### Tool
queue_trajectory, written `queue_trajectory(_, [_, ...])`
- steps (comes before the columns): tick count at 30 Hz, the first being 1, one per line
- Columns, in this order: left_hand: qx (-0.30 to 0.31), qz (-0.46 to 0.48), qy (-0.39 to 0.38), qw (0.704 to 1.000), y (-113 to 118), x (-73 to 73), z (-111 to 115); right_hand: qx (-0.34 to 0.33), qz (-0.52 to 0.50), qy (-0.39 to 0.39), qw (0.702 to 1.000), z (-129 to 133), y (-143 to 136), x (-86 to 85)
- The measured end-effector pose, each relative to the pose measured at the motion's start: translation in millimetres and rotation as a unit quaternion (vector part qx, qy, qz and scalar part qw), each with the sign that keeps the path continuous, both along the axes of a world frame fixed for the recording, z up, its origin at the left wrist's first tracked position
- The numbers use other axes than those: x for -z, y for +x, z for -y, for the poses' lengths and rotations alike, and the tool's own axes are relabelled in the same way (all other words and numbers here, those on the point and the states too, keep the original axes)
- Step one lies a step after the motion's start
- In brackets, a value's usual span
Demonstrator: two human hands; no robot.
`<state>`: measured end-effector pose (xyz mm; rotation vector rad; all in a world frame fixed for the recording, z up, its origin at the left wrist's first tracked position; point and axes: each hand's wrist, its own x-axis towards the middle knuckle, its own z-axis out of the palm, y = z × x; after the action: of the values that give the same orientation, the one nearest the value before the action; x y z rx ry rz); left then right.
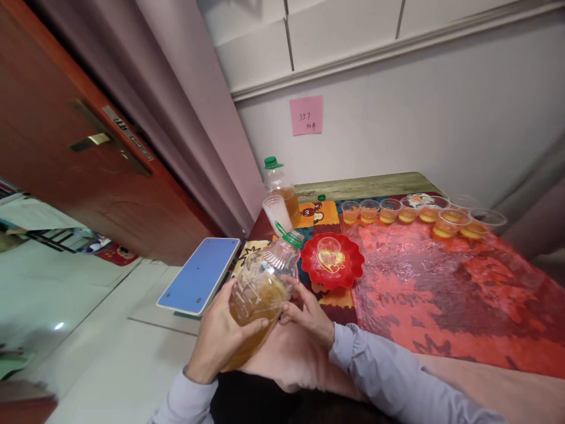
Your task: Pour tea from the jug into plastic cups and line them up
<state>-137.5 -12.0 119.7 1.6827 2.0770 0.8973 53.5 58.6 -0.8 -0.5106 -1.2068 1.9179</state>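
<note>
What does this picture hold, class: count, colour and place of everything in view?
held bottle: 1, clear, amber liquid, between the hands
capped bottle: 1, clear, green cap, table's back left
loose cap: 1, green, table's back
tall cup: 1 or a stack, translucent, before capped bottle
small cups: about 8, clear, amber contents, back right
dish: 1, red, table, clear cup inside
table cover: patterned, mostly red
note: 1, pink, wall
board: 1, blue, left of table
curtain: mauve, left
door: 1, brown, far left
left hand: 1, on bottle
right hand: 1, at bottle's right
</note>
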Motion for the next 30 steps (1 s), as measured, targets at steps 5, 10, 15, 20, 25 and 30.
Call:
queue_trajectory(5, [0.035, -0.077, -0.025, 0.996, 4.8, -4.0, -10.6, -0.003, -0.036, -0.065, 0.997, 6.6, 3.7, 2.6])
queue_trajectory(10, [0.043, -0.119, -0.061, 0.99, 13.2, -16.4, -23.3, 0.005, -0.046, -0.1, 0.994, 6.3, 4.4, 1.2])
queue_trajectory(15, [0.061, -0.149, -0.084, 0.983, 17.6, -26.8, -34.4, 0.007, -0.084, -0.135, 0.987, 6.6, 3.4, -1.1])
queue_trajectory(20, [0.059, -0.174, -0.108, 0.977, 19.9, -30.8, -42.9, 0.009, -0.087, -0.164, 0.983, 5.0, 4.4, -2.4])
queue_trajectory(25, [0.06, -0.2, -0.123, 0.97, 24.0, -37.2, -46.6, 0.002, -0.096, -0.169, 0.981, 3.5, 5.6, -5.1])
queue_trajectory(30, [0.059, -0.218, -0.141, 0.964, 30.5, -46.0, -49.5, -0.005, -0.108, -0.18, 0.978, 2.9, 4.4, -5.6])
